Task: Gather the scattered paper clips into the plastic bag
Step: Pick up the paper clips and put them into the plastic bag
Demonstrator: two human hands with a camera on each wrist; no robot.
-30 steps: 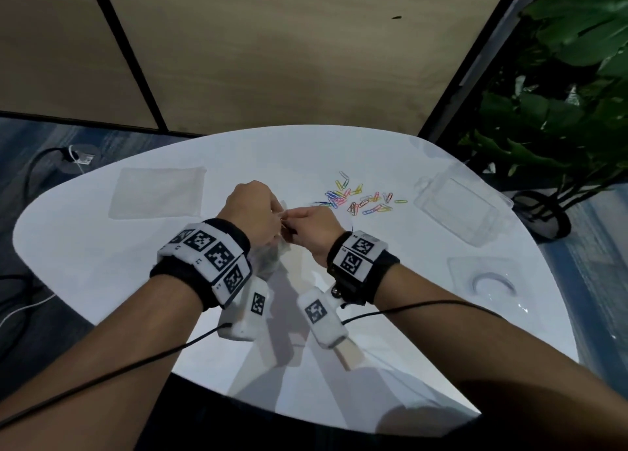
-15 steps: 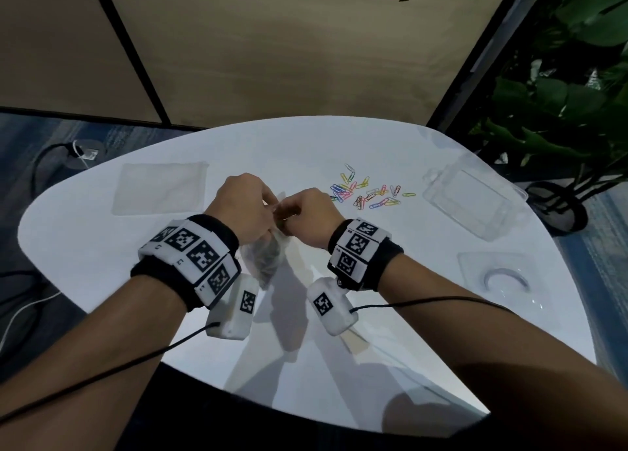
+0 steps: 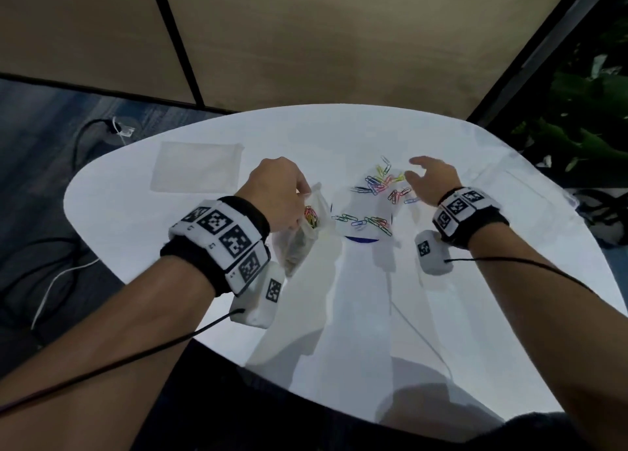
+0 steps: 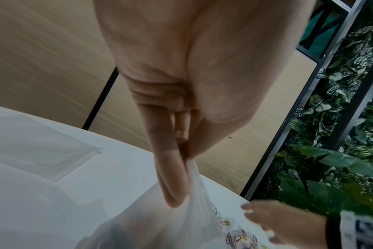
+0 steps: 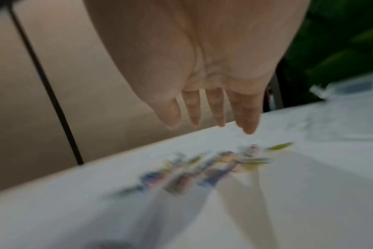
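My left hand [image 3: 278, 192] pinches the top edge of a small clear plastic bag [image 3: 302, 233] that hangs above the white table [image 3: 136, 219], with several coloured clips showing inside it. In the left wrist view the fingers [image 4: 170, 176] pinch the bag [image 4: 160, 227] at its rim. Several coloured paper clips [image 3: 380, 182] lie scattered mid-table, with more of them [image 3: 367, 221] closer to me. My right hand [image 3: 428, 178] hovers over the far clips with fingers spread and empty. The right wrist view shows straight fingers [image 5: 215, 109] above the blurred clips [image 5: 202, 170].
A flat clear bag [image 3: 197, 170] lies at the table's far left. A clear plastic box [image 3: 509, 192] sits at the right edge. Green plants [image 3: 584, 137] stand beyond the table on the right. Cables [image 3: 51, 280] run on the floor at left.
My right hand has let go of the bag and moved right and forward over the clips, fingers spread. The left hand keeps the bag, which hangs by one edge.
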